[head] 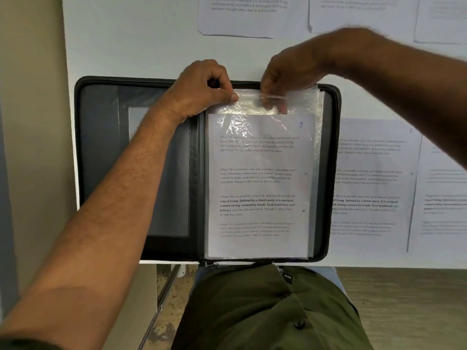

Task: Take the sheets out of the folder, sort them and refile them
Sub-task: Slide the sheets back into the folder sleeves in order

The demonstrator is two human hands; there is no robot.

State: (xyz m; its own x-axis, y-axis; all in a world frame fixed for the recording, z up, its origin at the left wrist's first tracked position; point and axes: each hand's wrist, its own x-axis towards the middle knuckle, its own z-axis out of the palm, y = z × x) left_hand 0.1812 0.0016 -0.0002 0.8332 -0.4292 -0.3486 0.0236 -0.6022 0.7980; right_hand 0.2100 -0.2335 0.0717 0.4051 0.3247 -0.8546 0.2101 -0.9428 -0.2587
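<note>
A black zip folder lies open on the white table. Its right half holds clear plastic sleeves. A printed sheet marked with a blue number sits most of the way inside the top sleeve. My left hand pinches the sleeve's top edge at its left corner. My right hand pinches the sleeve's top edge further right, with fingertips showing through the plastic just above the sheet's top edge.
Loose printed sheets lie on the table: two to the right of the folder, and three along the far edge. The table's near edge runs just below the folder, above my lap.
</note>
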